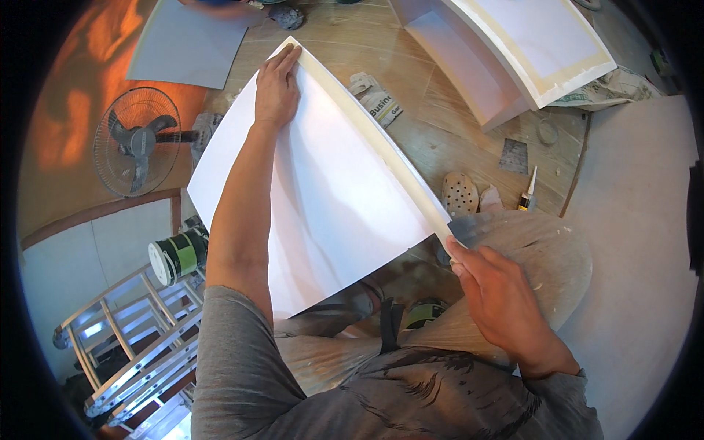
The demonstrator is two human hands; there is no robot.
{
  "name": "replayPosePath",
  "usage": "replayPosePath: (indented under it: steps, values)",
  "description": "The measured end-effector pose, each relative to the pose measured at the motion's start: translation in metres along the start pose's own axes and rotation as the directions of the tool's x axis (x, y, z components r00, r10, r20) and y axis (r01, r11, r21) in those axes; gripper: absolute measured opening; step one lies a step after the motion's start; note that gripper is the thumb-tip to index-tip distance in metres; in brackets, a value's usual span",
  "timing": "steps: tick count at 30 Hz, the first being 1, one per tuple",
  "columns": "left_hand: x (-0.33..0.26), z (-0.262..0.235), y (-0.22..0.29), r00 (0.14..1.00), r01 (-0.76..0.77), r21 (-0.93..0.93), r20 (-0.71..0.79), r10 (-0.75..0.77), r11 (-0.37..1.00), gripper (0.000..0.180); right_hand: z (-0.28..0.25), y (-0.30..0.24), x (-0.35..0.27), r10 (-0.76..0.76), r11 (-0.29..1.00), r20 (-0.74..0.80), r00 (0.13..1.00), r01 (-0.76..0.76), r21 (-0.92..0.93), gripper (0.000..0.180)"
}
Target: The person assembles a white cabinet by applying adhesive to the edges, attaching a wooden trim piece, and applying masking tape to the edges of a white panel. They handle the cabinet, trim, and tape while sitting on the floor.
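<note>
- Head view: white panel (330,183) lies tilted across the person's lap, above a dusty wooden floor (440,125).
- Left hand (276,88) rests flat and open on the far corner, apparently pinning the panel steady.
- Right hand (499,301) pinches the near corner of the cream edge strip (381,139), fingers closed on it, seemingly pressing it along the panel's edge.
- Fan (138,141) and ladder (139,345) stand at left.
</note>
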State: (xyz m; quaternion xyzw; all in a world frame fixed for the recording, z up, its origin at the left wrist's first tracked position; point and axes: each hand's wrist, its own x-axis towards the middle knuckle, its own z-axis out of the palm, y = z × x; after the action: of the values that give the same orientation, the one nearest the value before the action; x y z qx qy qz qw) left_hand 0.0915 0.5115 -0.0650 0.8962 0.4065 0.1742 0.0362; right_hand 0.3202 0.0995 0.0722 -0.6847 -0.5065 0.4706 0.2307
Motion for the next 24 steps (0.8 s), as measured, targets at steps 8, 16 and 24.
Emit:
replayPosePath:
  steps: [8,16,24]
  values:
    - [-0.001,0.000,-0.001,1.000,-0.012,0.006,-0.002,0.012,1.000,0.047,0.004,0.002,0.001,0.012,0.999,-0.040,0.999,-0.013,-0.034,0.038]
    - [-0.025,-0.004,0.028,0.998,-0.045,-0.086,0.046,0.049,0.995,0.041,0.007,0.003,0.005,0.061,0.991,-0.006,0.998,-0.061,-0.119,0.034]
    - [-0.031,-0.008,0.039,0.996,-0.083,-0.057,0.038,0.085,0.995,0.040,0.006,0.005,0.004,0.068,0.994,0.006,0.998,-0.067,-0.086,0.035]
